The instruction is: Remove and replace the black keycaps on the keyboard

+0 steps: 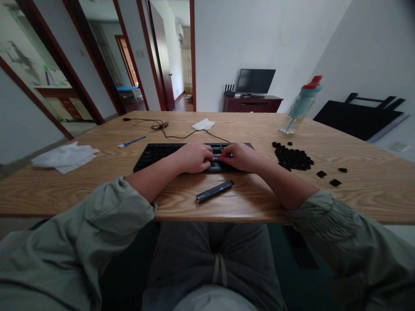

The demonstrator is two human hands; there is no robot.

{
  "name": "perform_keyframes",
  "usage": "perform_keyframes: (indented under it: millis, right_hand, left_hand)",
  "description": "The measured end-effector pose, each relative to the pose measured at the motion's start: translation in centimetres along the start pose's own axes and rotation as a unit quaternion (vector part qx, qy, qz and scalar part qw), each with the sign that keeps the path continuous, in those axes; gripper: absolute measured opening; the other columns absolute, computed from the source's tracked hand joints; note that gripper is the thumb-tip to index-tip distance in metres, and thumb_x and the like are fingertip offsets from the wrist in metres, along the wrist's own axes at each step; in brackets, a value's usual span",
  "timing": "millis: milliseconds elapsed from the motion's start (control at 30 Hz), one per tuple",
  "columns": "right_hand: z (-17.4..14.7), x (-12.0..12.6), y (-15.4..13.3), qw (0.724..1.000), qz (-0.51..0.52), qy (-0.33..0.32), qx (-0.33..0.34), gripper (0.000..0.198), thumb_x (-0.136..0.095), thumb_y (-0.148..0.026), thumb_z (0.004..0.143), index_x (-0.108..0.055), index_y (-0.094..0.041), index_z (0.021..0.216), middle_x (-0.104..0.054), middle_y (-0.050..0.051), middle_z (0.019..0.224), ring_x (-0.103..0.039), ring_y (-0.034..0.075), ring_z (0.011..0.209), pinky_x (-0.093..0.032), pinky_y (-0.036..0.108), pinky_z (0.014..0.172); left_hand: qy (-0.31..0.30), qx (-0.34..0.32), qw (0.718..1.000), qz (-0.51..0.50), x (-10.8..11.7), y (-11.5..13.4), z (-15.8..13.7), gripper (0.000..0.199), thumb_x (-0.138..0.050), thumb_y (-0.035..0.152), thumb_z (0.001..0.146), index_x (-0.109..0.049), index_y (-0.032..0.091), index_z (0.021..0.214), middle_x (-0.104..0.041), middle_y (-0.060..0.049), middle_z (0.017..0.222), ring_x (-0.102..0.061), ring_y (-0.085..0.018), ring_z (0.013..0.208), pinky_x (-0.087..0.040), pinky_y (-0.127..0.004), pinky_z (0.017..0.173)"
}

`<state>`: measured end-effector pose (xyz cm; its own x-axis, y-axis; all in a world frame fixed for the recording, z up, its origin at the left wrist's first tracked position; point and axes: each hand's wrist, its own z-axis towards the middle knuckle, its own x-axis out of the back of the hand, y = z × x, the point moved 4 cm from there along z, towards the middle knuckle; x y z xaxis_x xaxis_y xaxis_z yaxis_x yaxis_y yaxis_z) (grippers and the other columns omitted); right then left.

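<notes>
A black keyboard (158,151) lies lengthwise in front of me, with both hands over its middle and right part. My left hand (196,156) rests on it with curled fingers, thumb and fingertips close together by the exposed key area. Beside it, my right hand (240,156) is closed in a pinch against the same area. Whatever small thing the fingertips hold is too small to make out. Several black keycaps (293,158) lie in a pile to the right, with a few loose ones nearby. A slim dark grey bar-shaped tool (214,191) lies below the keyboard.
White tissues (66,157) lie at the left, with another white tissue (203,124) behind the keyboard. A blue-handled brush (132,141) and the coiled cable (160,126) are on the wooden table (175,203). A clear bottle (296,110) with a red lid stands at the back right.
</notes>
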<state>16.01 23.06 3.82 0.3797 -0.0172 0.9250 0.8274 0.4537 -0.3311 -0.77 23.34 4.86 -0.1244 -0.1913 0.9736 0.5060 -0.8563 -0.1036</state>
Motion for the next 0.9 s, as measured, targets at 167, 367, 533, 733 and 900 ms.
perform_keyframes:
  millis: [167, 367, 533, 733, 900]
  right_hand:
    - [0.0, 0.0, -0.1, 1.000, -0.014, 0.001, -0.019, 0.019, -0.062, -0.028, 0.089, -0.077, -0.019, 0.082, -0.070, 0.002, 0.070, -0.055, 0.013, 0.059, -0.039, 0.026, 0.061]
    - [0.0, -0.5, -0.2, 1.000, -0.023, 0.004, 0.002, 0.018, -0.061, -0.023, 0.085, -0.076, -0.018, 0.077, -0.071, 0.004, 0.070, -0.054, 0.013, 0.057, -0.037, 0.027, 0.058]
    - [-0.8, 1.9, 0.7, 0.989, 0.027, 0.148, 0.005, 0.024, -0.056, -0.027, 0.087, -0.078, -0.017, 0.088, -0.073, 0.005, 0.077, -0.058, 0.016, 0.064, -0.040, 0.028, 0.062]
    - [-1.9, 4.9, 1.2, 0.959, 0.078, 0.274, 0.004, 0.023, -0.058, -0.026, 0.079, -0.076, -0.017, 0.089, -0.066, 0.002, 0.066, -0.052, 0.014, 0.057, -0.038, 0.028, 0.057]
    - [-2.9, 6.6, 2.5, 0.919, 0.127, 0.373, -0.033, 0.028, -0.053, -0.027, 0.083, -0.076, -0.014, 0.092, -0.063, 0.004, 0.065, -0.053, 0.016, 0.059, -0.039, 0.028, 0.056]
  left_hand:
    - [-0.001, -0.003, 1.000, 0.028, -0.2, 0.3, 0.0, 0.032, -0.053, 0.022, 0.088, -0.078, 0.021, 0.108, -0.074, -0.007, 0.105, -0.066, -0.023, 0.100, -0.049, -0.035, 0.093]
    - [0.014, -0.014, 0.999, 0.035, -0.6, 0.5, -0.1, 0.029, -0.053, 0.019, 0.087, -0.079, 0.022, 0.100, -0.074, -0.006, 0.103, -0.066, -0.023, 0.098, -0.049, -0.035, 0.093]
    - [0.103, 0.058, 0.993, -0.013, 1.0, -0.9, -1.2, 0.034, -0.052, 0.016, 0.087, -0.076, 0.019, 0.111, -0.073, -0.006, 0.109, -0.065, -0.021, 0.101, -0.051, -0.033, 0.095]
    - [0.070, 0.005, 0.997, -0.012, 0.9, 1.4, -0.9, 0.032, -0.055, 0.017, 0.088, -0.075, 0.016, 0.113, -0.071, -0.009, 0.109, -0.064, -0.023, 0.101, -0.050, -0.036, 0.097]
    - [0.044, -0.013, 0.999, -0.011, 0.3, 2.5, -0.3, 0.030, -0.054, 0.017, 0.088, -0.076, 0.016, 0.109, -0.070, -0.011, 0.112, -0.064, -0.023, 0.102, -0.050, -0.037, 0.098]
